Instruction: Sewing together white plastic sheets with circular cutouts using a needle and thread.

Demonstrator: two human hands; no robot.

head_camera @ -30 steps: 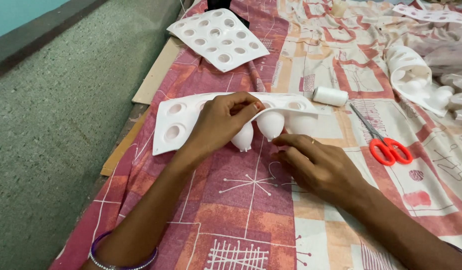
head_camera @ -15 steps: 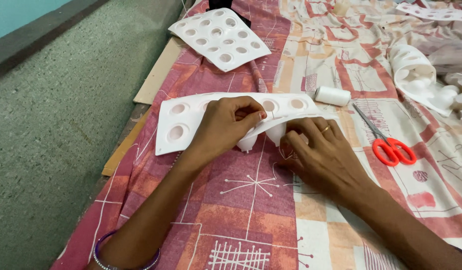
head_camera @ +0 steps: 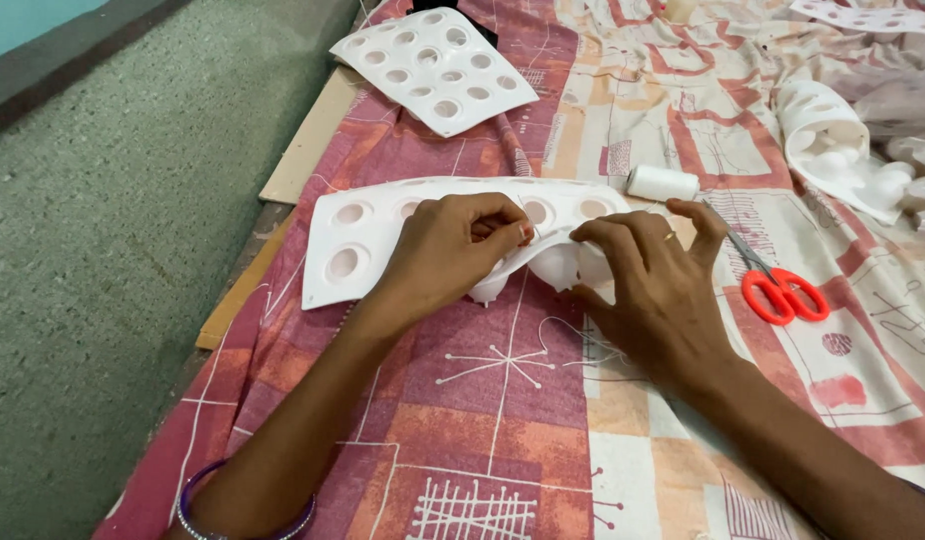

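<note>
A long white moulded tray [head_camera: 353, 235] with round cups lay across the patterned cloth [head_camera: 503, 400], its near edge curled up. A second white cup tray [head_camera: 433, 70] sat beyond it, a white thread spool [head_camera: 663, 183] just right of the long tray, and orange-handled scissors [head_camera: 778, 290] further right. The left hand [head_camera: 448, 250] arched over the tray, fingers [head_camera: 513, 232] pinched shut on its edge. The right hand [head_camera: 663, 290] lay alongside, fingertips pressed onto the same edge, gripping it.
</note>
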